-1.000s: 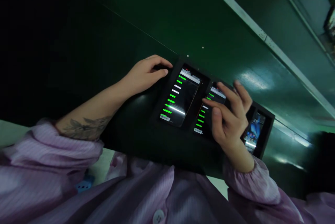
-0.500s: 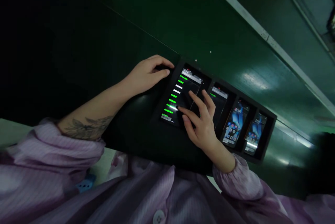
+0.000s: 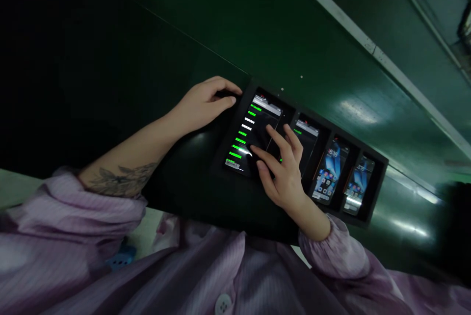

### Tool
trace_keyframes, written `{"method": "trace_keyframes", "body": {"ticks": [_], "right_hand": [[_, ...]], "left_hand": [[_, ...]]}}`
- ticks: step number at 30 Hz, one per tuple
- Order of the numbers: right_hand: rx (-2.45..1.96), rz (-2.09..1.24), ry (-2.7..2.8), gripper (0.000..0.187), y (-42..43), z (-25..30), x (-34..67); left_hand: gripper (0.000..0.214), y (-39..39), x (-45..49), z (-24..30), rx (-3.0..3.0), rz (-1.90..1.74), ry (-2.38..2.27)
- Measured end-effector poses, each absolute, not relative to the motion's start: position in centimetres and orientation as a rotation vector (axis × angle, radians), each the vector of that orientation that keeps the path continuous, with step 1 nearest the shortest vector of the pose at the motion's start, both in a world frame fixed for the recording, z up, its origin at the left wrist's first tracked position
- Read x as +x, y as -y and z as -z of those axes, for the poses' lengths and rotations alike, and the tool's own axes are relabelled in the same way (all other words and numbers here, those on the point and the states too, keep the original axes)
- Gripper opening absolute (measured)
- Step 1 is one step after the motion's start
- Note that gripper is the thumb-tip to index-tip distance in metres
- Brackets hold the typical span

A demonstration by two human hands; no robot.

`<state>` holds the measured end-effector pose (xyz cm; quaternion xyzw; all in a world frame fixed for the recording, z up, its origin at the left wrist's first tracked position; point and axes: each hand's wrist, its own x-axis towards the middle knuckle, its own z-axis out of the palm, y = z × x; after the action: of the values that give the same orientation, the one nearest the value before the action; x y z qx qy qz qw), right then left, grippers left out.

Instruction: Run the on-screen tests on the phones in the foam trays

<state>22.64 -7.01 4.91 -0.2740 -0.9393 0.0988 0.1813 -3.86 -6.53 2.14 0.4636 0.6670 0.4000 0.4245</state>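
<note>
Right hand [image 3: 282, 170] splayed over phone [image 3: 254, 133], left hand [image 3: 208, 106] beside tray [image 3: 378, 190]

Four phones [image 3: 328, 170] are held in one tray [image 3: 375, 190], right of centre. One left hand [image 3: 204, 106] and one right hand [image 3: 286, 172] are seen mid-frame, one button [image 3: 222, 303] at bottom centre.
</note>
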Motion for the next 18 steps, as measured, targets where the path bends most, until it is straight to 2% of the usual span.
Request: {"method": "trace_keyframes", "body": {"ticks": [6, 18], "right_hand": [[-0.785, -0.328, 2.662, 0.037, 6.81, -5.09, 22.86], [-0.791, -0.225, 2.651, 0.031, 7.07, -4.57, 22.24]], "left_hand": [[0.029, 6.51, -3.91, -1.92, 1.162, -1.006, -1.653], [0.032, 6.58, -3.9, -1.82, 1.163, -1.023, -1.638]]}}
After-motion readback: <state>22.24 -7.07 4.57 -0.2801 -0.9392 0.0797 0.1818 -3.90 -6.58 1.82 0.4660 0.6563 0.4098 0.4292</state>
